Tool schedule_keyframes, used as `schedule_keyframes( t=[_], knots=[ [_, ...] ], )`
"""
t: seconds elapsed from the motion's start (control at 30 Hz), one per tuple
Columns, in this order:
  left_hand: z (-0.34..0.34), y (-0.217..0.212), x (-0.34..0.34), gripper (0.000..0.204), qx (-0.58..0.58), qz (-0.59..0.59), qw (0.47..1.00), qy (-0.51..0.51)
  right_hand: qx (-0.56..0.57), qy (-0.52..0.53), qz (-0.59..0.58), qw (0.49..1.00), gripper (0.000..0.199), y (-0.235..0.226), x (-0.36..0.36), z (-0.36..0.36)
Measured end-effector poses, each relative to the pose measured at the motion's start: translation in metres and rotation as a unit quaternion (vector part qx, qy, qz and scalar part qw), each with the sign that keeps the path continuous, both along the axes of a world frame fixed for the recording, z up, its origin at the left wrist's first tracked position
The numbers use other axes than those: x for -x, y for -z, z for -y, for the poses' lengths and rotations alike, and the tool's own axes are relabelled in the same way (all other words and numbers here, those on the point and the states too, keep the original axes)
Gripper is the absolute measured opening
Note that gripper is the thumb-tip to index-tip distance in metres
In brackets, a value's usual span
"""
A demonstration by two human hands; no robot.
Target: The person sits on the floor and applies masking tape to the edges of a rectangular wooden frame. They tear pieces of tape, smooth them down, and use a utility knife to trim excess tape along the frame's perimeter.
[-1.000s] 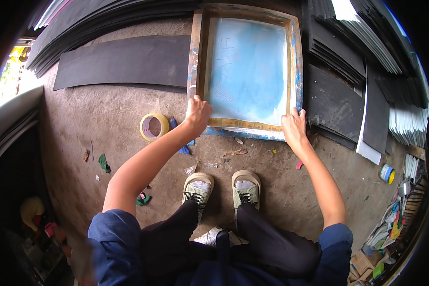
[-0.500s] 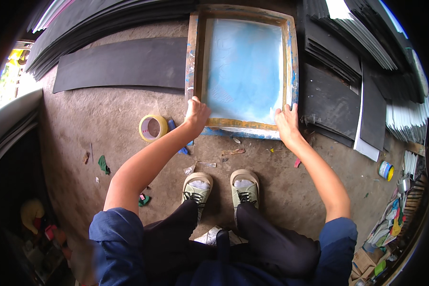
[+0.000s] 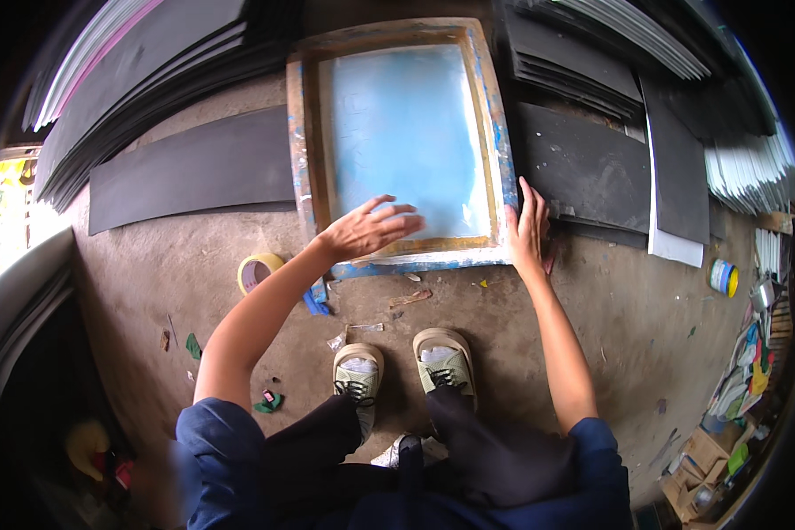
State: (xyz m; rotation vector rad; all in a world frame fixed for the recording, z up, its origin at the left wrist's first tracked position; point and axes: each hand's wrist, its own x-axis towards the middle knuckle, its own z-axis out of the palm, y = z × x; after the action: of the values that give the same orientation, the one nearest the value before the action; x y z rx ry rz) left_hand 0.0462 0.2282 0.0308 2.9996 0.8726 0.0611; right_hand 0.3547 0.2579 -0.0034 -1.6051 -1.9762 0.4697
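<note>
A screen-printing frame (image 3: 494, 141) of worn, paint-stained wood lies ahead of me, with a pale blue mesh (image 3: 397, 124) stretched inside it. Over the mesh's near left part is my left hand (image 3: 371, 228), its fingers spread and slightly blurred, pointing right. It holds nothing; whether it touches the mesh, I cannot tell. Beside the near right corner, my right hand (image 3: 528, 231) lies along the frame's outer side with its fingers stretched out and apart. Its thumb side meets the wood.
A roll of tape (image 3: 258, 271) and a blue scrap (image 3: 316, 302) lie on the floor left of the frame. Dark sheets (image 3: 194, 168) lie on the left, with more stacked boards (image 3: 583, 168) on the right. A small paint can (image 3: 723, 277) stands far right. My shoes (image 3: 357, 375) are close below.
My left hand has let go of the frame's near left edge and moved right over the mesh. My right hand has loosened from the near corner, its fingers now straightened along the side. The view has shifted.
</note>
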Motion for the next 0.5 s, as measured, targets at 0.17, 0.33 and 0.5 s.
schedule_keyframes(
  t=[0.17,0.33,0.5],
  knots=[
    [-0.018,0.015,-0.043,0.052,0.018,0.022,0.991,0.131,0.023,0.011,-0.01,1.0,0.053,0.009,0.0,0.002],
    [-0.032,0.024,-0.07,0.049,0.013,0.066,0.986,0.15,0.019,-0.005,-0.023,1.0,0.051,0.01,-0.001,0.002],
    [-0.039,0.021,-0.1,0.045,0.051,0.098,0.987,0.121,-0.004,-0.009,-0.016,1.0,0.049,0.01,-0.001,0.001]
  ],
)
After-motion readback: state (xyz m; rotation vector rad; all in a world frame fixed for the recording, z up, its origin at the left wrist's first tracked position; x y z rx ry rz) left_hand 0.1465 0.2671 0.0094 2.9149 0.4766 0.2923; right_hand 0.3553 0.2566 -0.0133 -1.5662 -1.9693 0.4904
